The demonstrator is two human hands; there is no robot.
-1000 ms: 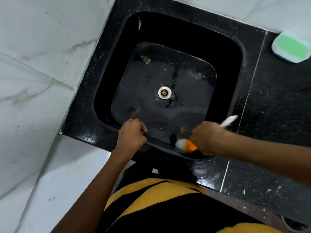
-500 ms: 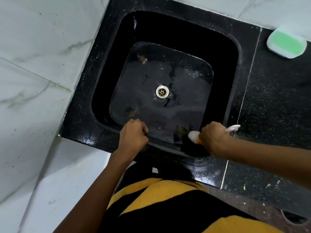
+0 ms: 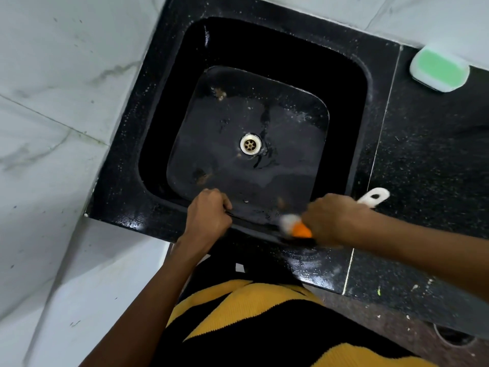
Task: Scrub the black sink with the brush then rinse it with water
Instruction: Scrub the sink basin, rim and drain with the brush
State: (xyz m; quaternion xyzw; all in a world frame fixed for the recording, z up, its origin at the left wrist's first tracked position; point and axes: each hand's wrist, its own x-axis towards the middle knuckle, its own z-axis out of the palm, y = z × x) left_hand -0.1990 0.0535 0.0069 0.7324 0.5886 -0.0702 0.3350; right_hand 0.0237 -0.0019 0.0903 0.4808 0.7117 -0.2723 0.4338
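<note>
Nearer now, brush (image 3: 297,229) gripped by right hand (image 3: 334,221); left hand (image 3: 209,214) clutches sink (image 3: 164,213) rim.

- The sink (image 3: 164,107) is black and glossy, with some brown spots on its bottom.
- The drain (image 3: 250,144) is pale cream with a brass-coloured middle.
- The brush (image 3: 296,227) is white and orange, with a white handle end.
- The counter (image 3: 434,160) is black with fine light speckles.
- The sponge (image 3: 439,69) is green on white.
- The wall (image 3: 53,75) is white marble with grey veins.
- The sweater (image 3: 251,327) has yellow and black stripes.
</note>
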